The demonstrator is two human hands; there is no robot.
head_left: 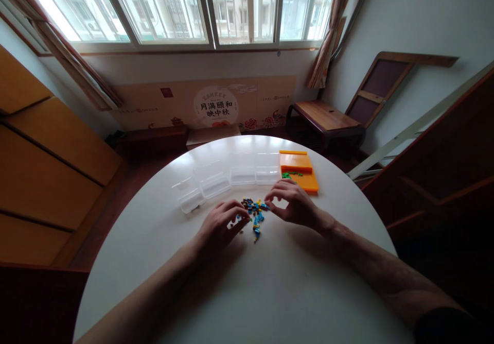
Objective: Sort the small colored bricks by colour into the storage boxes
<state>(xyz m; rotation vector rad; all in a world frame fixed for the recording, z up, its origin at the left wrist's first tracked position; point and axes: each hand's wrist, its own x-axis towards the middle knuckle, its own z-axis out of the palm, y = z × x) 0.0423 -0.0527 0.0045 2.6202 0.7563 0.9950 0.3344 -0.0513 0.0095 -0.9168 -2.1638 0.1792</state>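
A small pile of toy building bricks, mostly blue with some yellow, brown and dark ones, lies on the white round table. My left hand is at the pile's left side, thumb and forefinger brought together at a small green brick. At the upper right of the pile hovers my right hand, its fingers curved and the thumb slightly apart from them, with nothing visible between. Just beyond it sits an orange tray with several green bricks in it; the hand hides part of its near edge.
Several clear plastic boxes with raised lids stand in an arc behind the pile, left of the orange tray. The round table has its far edge beyond them. A wooden side table stands near the window wall.
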